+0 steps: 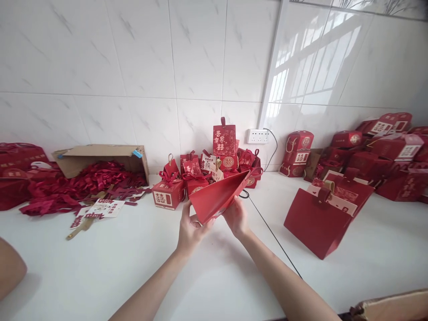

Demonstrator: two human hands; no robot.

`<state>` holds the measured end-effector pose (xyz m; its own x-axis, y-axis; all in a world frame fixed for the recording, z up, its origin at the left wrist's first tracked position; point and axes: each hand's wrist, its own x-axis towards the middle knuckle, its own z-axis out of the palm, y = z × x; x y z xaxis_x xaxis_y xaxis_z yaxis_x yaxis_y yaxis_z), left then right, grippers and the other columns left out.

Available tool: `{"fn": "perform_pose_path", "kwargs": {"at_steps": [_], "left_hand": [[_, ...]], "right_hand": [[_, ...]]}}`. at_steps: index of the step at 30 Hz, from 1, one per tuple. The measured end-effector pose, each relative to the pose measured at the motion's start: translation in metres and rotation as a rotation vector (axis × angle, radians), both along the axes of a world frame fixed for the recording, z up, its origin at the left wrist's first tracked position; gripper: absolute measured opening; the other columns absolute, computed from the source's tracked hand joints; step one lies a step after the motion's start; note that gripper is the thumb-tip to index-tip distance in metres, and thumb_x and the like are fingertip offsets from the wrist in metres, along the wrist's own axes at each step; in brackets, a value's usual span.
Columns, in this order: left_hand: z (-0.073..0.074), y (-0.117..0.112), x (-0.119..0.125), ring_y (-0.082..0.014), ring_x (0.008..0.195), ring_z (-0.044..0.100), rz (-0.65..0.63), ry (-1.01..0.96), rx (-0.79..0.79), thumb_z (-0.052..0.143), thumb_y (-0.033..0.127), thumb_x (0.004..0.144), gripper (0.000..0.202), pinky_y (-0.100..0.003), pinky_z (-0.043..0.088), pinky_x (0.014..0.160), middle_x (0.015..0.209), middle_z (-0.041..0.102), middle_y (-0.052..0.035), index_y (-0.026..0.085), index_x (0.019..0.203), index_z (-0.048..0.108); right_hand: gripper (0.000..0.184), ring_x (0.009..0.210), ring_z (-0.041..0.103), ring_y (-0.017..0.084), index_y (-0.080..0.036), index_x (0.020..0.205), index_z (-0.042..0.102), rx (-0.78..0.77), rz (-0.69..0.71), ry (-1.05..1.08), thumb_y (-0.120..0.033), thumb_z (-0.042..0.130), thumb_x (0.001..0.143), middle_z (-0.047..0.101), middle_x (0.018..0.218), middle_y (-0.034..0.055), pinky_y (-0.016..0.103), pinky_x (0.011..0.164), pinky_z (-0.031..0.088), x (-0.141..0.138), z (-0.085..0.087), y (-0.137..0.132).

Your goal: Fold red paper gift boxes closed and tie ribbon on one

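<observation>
Above the white table, both hands hold a red cardboard gift box (217, 194), partly folded, tilted, its plain red side towards me. My left hand (194, 229) grips its lower left corner, the thumb along the bottom edge. On the lower right side, my right hand (236, 218) closes around the card; some of its fingers are hidden behind it. Just beyond the held piece stands a cluster of small red gift boxes (167, 196) with ribbons and tags. To the right, a larger red gift bag (312, 223) stands upright with a strap and pale cards showing at its top.
At left, an open brown carton (100, 151) spills dark red ribbons (100, 178); printed tags (105, 208) lie in front. More red boxes (394, 151) are piled at right. A power strip (257, 136) is on the tiled wall. Someone's arm (10, 269) shows at the left edge.
</observation>
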<state>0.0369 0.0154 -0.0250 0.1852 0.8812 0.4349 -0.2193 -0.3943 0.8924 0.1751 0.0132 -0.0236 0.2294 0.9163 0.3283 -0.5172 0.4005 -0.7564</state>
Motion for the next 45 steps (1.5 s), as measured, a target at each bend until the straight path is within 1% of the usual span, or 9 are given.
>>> {"fn": "perform_pose_path", "kwargs": {"at_steps": [3,5,7,10,16,24,29,37,45], "left_hand": [[0.001,0.001,0.000,-0.0130,0.053,0.061,0.015,0.004,-0.044,0.079,0.028,0.055,0.067,-0.021,0.045,0.041,0.091,0.067,-0.0024,0.025,0.112,0.043],[0.001,0.004,-0.001,-0.0096,0.042,0.054,0.006,0.025,-0.075,0.076,0.034,0.058,0.057,-0.020,0.040,0.036,0.081,0.067,-0.0012,0.022,0.105,0.047],[-0.001,0.007,0.000,-0.0102,0.038,0.051,-0.040,0.064,-0.092,0.072,0.042,0.062,0.040,-0.020,0.038,0.033,0.060,0.061,0.0017,0.018,0.088,0.051],[-0.003,0.009,0.000,-0.0124,0.038,0.052,-0.119,0.087,-0.118,0.068,0.049,0.064,0.038,-0.021,0.038,0.033,0.047,0.050,0.0046,0.017,0.074,0.049],[-0.004,0.010,-0.001,-0.0117,0.038,0.052,-0.163,0.021,-0.213,0.064,0.055,0.067,0.045,-0.021,0.037,0.033,0.052,0.054,0.0036,0.016,0.086,0.051],[-0.009,0.008,-0.003,-0.0150,0.050,0.062,-0.380,0.000,-0.414,0.070,0.044,0.062,0.043,-0.022,0.041,0.038,0.082,0.067,-0.0081,0.013,0.090,0.059],[-0.010,0.004,-0.002,-0.0169,0.056,0.065,-0.434,0.012,-0.361,0.070,0.042,0.066,0.044,-0.023,0.042,0.041,0.099,0.067,-0.0131,0.014,0.098,0.062],[-0.017,0.000,-0.001,-0.0187,0.058,0.065,-0.385,-0.055,-0.261,0.066,0.042,0.068,0.038,-0.023,0.041,0.040,0.101,0.068,-0.0156,0.014,0.094,0.065],[-0.021,-0.003,-0.002,-0.0192,0.058,0.064,-0.353,-0.015,-0.153,0.064,0.050,0.070,0.045,-0.024,0.040,0.040,0.103,0.067,-0.0167,0.015,0.099,0.063]], "right_hand": [[0.037,0.089,0.064,0.028,-0.023,0.089,0.060,0.027,-0.051,-0.050,-0.057,0.051,0.077,0.070,0.089,0.0042,0.040,0.074,0.051,0.000,0.002,-0.002],[0.039,0.096,0.061,0.027,-0.023,0.095,0.059,0.062,-0.109,-0.101,-0.058,0.051,0.079,0.068,0.101,0.0051,0.040,0.080,0.050,0.000,0.003,-0.004],[0.038,0.095,0.061,0.027,-0.022,0.094,0.060,0.076,-0.173,-0.157,-0.057,0.053,0.080,0.067,0.101,0.0057,0.039,0.082,0.049,0.001,0.003,-0.006],[0.035,0.091,0.062,0.025,-0.022,0.090,0.060,0.088,-0.245,-0.201,-0.055,0.058,0.079,0.067,0.096,0.0053,0.039,0.084,0.048,0.001,0.003,-0.008],[0.041,0.106,0.056,0.025,-0.023,0.111,0.057,0.196,-0.248,-0.367,-0.051,0.055,0.082,0.063,0.110,0.0062,0.037,0.090,0.044,-0.003,0.010,-0.014],[0.045,0.086,0.056,0.022,-0.026,0.123,0.053,0.183,-0.355,-0.490,-0.047,0.054,0.084,0.063,0.101,0.0052,0.035,0.079,0.045,0.003,0.009,-0.016],[0.043,0.091,0.055,0.023,-0.026,0.121,0.054,0.239,-0.433,-0.506,-0.048,0.053,0.084,0.062,0.104,0.0053,0.036,0.081,0.045,0.006,0.011,-0.018],[0.039,0.085,0.055,0.022,-0.026,0.117,0.055,0.341,-0.443,-0.576,-0.044,0.054,0.083,0.061,0.101,0.0051,0.037,0.079,0.045,0.006,0.011,-0.020],[0.032,0.076,0.053,0.020,-0.026,0.107,0.059,0.374,-0.461,-0.551,-0.043,0.057,0.080,0.059,0.092,0.0035,0.035,0.072,0.045,0.006,0.012,-0.022]]}}
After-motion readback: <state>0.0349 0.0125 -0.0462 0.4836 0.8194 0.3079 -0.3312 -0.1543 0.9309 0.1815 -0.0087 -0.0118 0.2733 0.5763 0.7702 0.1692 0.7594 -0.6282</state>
